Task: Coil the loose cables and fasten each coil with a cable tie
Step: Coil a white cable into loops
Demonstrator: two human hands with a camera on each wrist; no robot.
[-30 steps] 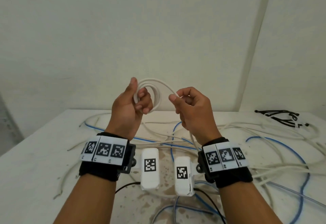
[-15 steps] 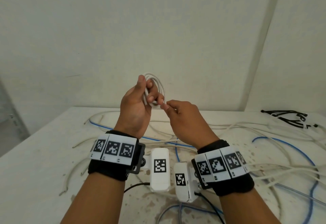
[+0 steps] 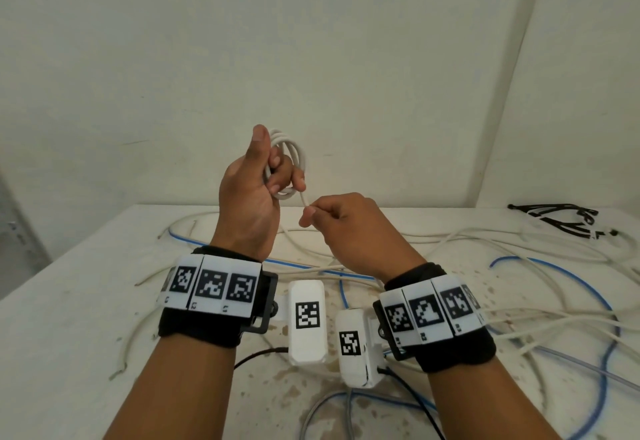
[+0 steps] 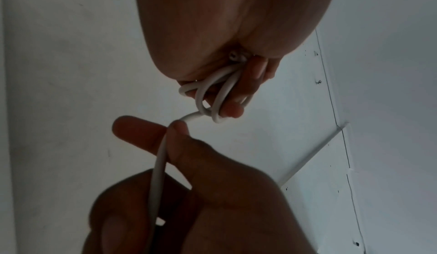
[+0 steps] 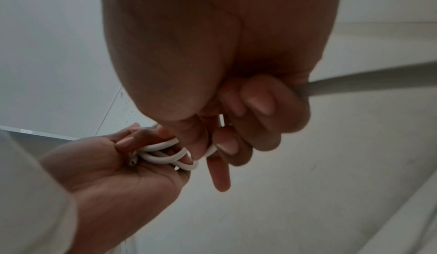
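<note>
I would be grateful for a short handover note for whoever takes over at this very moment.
Left hand: raised, gripping a small white cable coil.
Right hand: pinching the same cable's free run just below the coil.
Done: a few loops wound; no tie on it.
Left: wind in the remaining length, fasten with a tie from the black cable ties at the table's far right, then coil the other loose white and blue cables.
</note>
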